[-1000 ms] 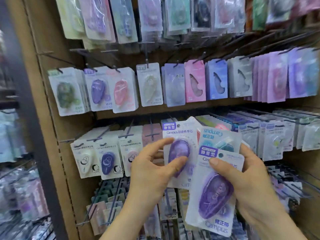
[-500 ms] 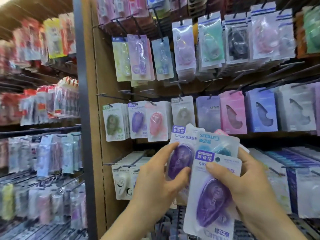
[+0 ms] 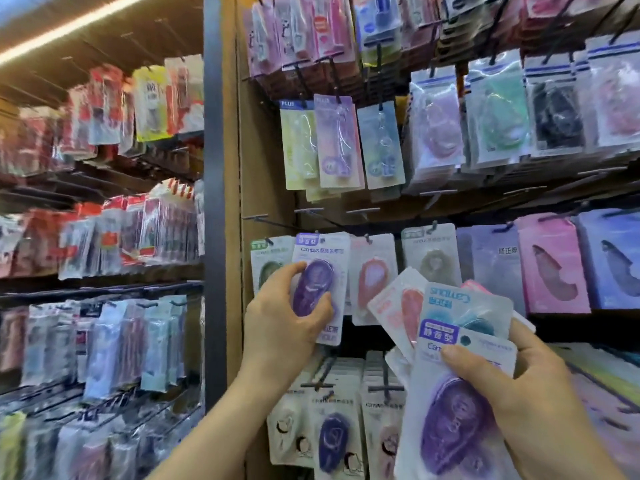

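Observation:
My left hand (image 3: pixel 284 320) grips one white pack with a purple correction tape (image 3: pixel 320 271), held up against the hanging row of the same packs, between a green pack (image 3: pixel 268 268) and a pink pack (image 3: pixel 372 278). My right hand (image 3: pixel 530 393) holds a fan of several packs low on the right: a purple-tape pack (image 3: pixel 453 420) in front, a teal one (image 3: pixel 467 313) upside down behind it, and a pink one (image 3: pixel 398 306) tilted left.
Wooden display panel (image 3: pixel 263 188) carries metal hooks with rows of packs: PLUS tapes (image 3: pixel 339 143) above, pink and blue boxes (image 3: pixel 550 265) at right, white packs (image 3: pixel 332 431) below. A dark steel post (image 3: pixel 214 202) divides it from the left shelves of red and white packs (image 3: pixel 114 233).
My left hand has drawn one purple pack out of the bunch and lifted it up and left to the hanging row. The camera has tilted up and turned left.

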Demonstrator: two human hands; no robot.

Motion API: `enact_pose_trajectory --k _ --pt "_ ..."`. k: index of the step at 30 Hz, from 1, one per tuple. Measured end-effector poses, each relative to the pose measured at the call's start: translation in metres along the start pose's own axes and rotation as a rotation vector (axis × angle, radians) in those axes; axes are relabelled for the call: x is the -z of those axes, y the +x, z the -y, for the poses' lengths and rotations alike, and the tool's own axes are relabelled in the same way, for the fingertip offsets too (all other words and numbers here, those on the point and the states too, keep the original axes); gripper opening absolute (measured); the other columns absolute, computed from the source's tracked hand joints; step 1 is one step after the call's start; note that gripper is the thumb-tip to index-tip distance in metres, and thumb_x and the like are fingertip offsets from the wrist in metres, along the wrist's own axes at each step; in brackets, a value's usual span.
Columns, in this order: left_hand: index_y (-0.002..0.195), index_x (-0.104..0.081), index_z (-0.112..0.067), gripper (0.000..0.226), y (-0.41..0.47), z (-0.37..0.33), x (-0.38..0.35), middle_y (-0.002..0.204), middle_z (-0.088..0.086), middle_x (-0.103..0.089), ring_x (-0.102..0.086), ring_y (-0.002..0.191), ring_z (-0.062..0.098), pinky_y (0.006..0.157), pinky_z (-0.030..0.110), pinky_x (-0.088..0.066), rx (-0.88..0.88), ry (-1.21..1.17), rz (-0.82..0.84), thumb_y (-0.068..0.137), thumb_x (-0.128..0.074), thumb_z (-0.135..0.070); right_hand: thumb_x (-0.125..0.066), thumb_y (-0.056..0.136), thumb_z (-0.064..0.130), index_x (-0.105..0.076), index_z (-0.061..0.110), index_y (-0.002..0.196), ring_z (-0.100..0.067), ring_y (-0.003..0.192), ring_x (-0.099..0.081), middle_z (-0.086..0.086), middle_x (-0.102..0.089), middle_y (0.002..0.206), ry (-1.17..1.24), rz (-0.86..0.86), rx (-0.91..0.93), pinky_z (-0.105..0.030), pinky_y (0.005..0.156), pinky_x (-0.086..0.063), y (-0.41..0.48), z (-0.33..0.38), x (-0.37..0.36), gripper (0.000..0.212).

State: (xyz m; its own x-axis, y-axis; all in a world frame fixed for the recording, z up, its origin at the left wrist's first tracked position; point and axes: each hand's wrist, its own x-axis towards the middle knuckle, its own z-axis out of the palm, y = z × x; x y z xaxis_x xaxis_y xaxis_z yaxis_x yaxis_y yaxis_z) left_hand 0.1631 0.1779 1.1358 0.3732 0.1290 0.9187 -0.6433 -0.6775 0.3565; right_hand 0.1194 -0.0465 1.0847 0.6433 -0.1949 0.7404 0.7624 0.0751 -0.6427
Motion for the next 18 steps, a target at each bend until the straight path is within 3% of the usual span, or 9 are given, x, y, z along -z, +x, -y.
enact_pose_trajectory --k 2,5,9,14,18 --pt "0.128 -0.058 -0.021 0.048 0.014 0.011 -0.003 0.106 -0.014 -0.059 -0.059 0.088 0.004 0.077 0.010 -0.045 -0.020 0.034 -0.011 0.083 -0.074 -0.030 -0.076 0.073 0.000 -0.072 0.042 0.102 -0.014 0.087 -0.074 0.009 -0.077 0.094 -0.043 -0.027 0.005 -0.025 0.075 -0.059 0.002 -0.003 -0.010 0.052" --pt "0.131 -0.055 -0.022 0.053 0.026 0.023 -0.011 0.115 -0.010 -0.061 -0.058 0.099 0.007 0.084 0.024 -0.051 -0.054 0.068 0.004 0.083 -0.075 -0.034 -0.076 0.073 -0.004 -0.068 0.029 0.114 -0.010 0.085 -0.073 0.015 -0.076 0.091 -0.099 -0.063 0.031 -0.016 0.070 -0.056 0.004 -0.004 -0.020 0.053" --pt "0.133 -0.054 -0.021 0.055 0.032 0.030 -0.019 0.121 -0.007 -0.063 -0.053 0.096 0.004 0.077 0.012 -0.039 -0.089 0.106 0.023 0.084 -0.073 -0.038 -0.075 0.072 -0.009 -0.068 0.023 0.110 0.000 0.075 -0.071 0.022 -0.074 0.086 -0.143 -0.085 0.055 -0.009 0.062 -0.052 0.005 -0.004 -0.025 0.050" --pt "0.132 -0.057 -0.019 0.056 0.034 0.031 -0.020 0.123 -0.002 -0.066 -0.061 0.102 0.012 0.078 0.014 -0.033 -0.112 0.154 -0.017 0.084 -0.071 -0.044 -0.073 0.073 -0.010 -0.070 0.019 0.102 -0.001 0.072 -0.071 0.022 -0.074 0.082 -0.115 -0.096 0.045 -0.010 0.058 -0.052 0.008 -0.003 -0.026 0.041" --pt "0.128 -0.059 -0.017 0.053 0.033 0.030 -0.019 0.111 0.001 -0.070 -0.056 0.082 0.009 0.065 0.013 -0.033 -0.124 0.175 -0.052 0.085 -0.068 -0.046 -0.074 0.074 -0.006 -0.071 0.024 0.103 -0.013 0.083 -0.074 0.007 -0.077 0.091 -0.112 -0.079 0.022 -0.021 0.071 -0.059 0.008 -0.006 -0.024 0.041"
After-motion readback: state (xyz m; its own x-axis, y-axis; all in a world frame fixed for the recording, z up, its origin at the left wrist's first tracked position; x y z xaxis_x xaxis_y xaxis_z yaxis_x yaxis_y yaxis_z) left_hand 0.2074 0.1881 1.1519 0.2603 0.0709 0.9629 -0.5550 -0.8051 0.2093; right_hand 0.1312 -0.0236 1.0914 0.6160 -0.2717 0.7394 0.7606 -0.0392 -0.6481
